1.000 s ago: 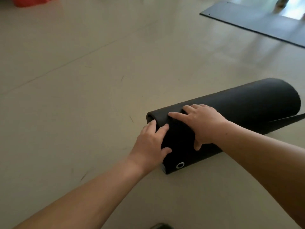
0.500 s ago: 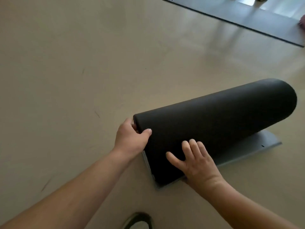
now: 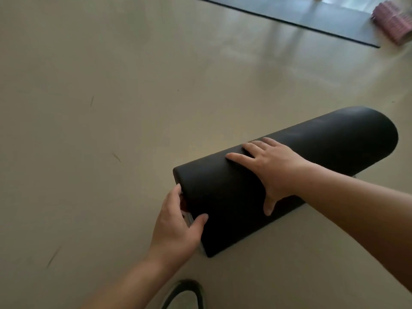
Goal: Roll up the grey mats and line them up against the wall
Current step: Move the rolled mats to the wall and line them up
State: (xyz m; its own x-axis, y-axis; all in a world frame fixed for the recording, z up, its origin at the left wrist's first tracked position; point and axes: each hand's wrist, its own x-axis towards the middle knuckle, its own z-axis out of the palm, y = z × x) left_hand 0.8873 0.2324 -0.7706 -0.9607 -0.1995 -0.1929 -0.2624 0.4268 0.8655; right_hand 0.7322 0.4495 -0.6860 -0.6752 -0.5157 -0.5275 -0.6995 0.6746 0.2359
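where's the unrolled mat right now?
Head view, upper right: the flat mat lies on the floor beyond the rolled mat, with a pink ribbed object by its right end.

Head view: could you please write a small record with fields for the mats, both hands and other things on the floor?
floor: pale, with a few dark scratches
rolled mat: dark roll lying on the floor
left hand: grips the roll's near end, thumb on its side
right hand: flat on top of the roll, fingers spread
second mat: unrolled, flat on the floor, farther away
pink object: by the second mat's right end, kind unclear
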